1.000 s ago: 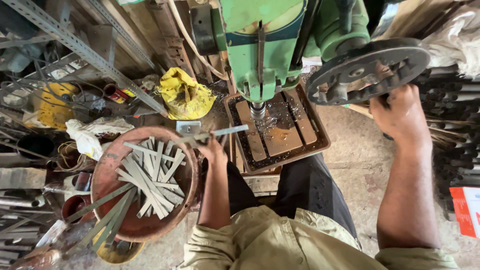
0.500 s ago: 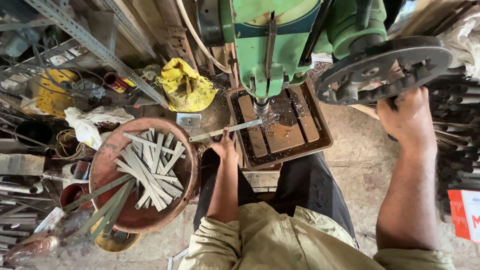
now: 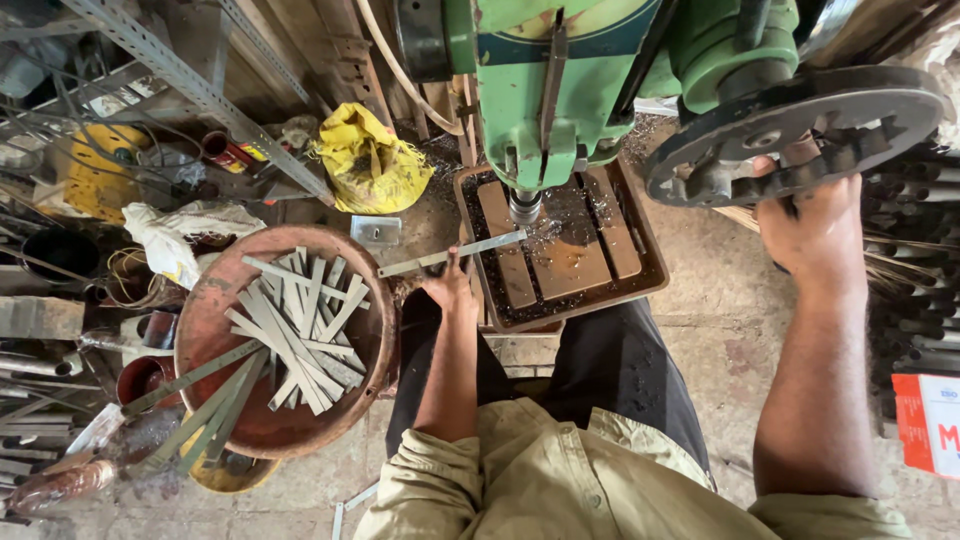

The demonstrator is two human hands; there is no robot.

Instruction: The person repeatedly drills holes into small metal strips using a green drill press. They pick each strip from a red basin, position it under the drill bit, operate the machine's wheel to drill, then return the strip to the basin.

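The left hand (image 3: 448, 290) pinches a flat metal strip (image 3: 452, 254) near its middle, fingers closed on it from below. The strip lies level, its far end reaching onto the tray-like press table (image 3: 650, 280) and stopping just under the punch (image 3: 524, 207) of the green press (image 3: 560, 90). A second ago the strip was held over the gap between the bowl and the table, clear of the punch; half a second ago its tip had reached the table edge. The strip has therefore been fed forward into the working position.

The right hand (image 3: 815, 225) is wrapped around the rim of the dark handwheel (image 3: 800, 130), fingers curled over the edge, palm under it. It keeps the same hold on the wheel across all three moments; no clear turning of the wheel can be read from the pictures.

Just left of the gripping left hand sits a round rust-coloured bowl (image 3: 200, 330) heaped with more strips (image 3: 295, 330) of the same kind, some hanging over its rim. Beyond the strip's near end lies a small square plate (image 3: 376, 232) on the floor, and farther off a crumpled yellow bag (image 3: 370, 160). Metal chips cover the press table around the two wooden blocks (image 3: 565, 250) beneath the punch.

Judged from the positions, the strip is now placed for a stroke, with the wheel hand ready.
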